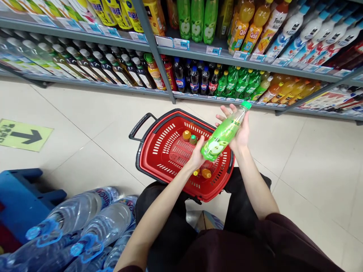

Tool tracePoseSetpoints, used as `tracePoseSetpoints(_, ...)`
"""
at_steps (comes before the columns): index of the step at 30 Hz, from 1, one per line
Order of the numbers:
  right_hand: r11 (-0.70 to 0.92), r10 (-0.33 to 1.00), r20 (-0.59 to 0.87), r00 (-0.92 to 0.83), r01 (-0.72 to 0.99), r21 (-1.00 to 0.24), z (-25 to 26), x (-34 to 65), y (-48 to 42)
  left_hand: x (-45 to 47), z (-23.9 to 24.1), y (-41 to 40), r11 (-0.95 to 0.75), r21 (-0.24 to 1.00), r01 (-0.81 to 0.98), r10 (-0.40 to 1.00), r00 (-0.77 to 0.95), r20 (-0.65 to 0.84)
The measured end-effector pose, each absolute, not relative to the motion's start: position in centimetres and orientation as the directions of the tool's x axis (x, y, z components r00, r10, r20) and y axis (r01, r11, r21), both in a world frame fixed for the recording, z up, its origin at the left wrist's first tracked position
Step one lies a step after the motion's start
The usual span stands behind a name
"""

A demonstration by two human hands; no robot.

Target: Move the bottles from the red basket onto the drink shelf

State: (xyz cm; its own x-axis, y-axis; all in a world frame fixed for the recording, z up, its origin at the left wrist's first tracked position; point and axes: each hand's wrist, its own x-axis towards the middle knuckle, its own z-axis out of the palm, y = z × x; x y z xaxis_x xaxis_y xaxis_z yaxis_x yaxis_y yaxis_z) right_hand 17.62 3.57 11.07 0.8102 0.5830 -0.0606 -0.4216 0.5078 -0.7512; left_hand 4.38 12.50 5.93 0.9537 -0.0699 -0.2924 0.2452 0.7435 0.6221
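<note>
A green bottle of apple drink [224,134] with a green cap lies tilted across both hands, above a red shopping basket [147,151]. My left hand [197,154] is closed around its base. Around its upper part is my right hand [239,134], thumb near the neck and fingers stretched out behind the bottle. Down in the basket are several small bottles, among them an orange-capped bottle [186,135] and a green-capped bottle [193,139]. My left forearm and the held bottle hide part of the basket's inside.
Drink shelves [195,53] run along the far side, with similar green apple bottles [197,22] on the upper level. Large water bottles [104,223] and a blue plastic stand [25,204] are at lower left. A yellow arrow sign [17,138] lies on the tiled floor.
</note>
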Motion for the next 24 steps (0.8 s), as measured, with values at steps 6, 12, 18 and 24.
tracePoseSetpoints(6,0.491,0.575,-0.078,0.815,-0.419,-0.764,10.7,17.4,3.9,5.1,5.7,14.2,0.809,0.575,0.125,0.179,0.879,-0.442)
tracePoseSetpoints(12,0.494,0.57,-0.068,0.819,-0.407,-0.768,10.7,17.6,3.7,5.4,5.9,14.5,0.818,0.562,0.122,0.201,0.856,-0.477)
tracePoseSetpoints(18,0.38,0.515,-0.149,0.844,-0.38,-0.843,11.2,17.4,3.9,5.5,6.5,16.3,0.765,0.641,0.062,0.377,0.764,-0.524)
tracePoseSetpoints(24,0.348,0.556,-0.155,0.817,-0.398,-0.849,11.1,17.2,4.2,5.5,6.6,17.0,0.727,0.686,0.014,0.462,0.73,-0.504)
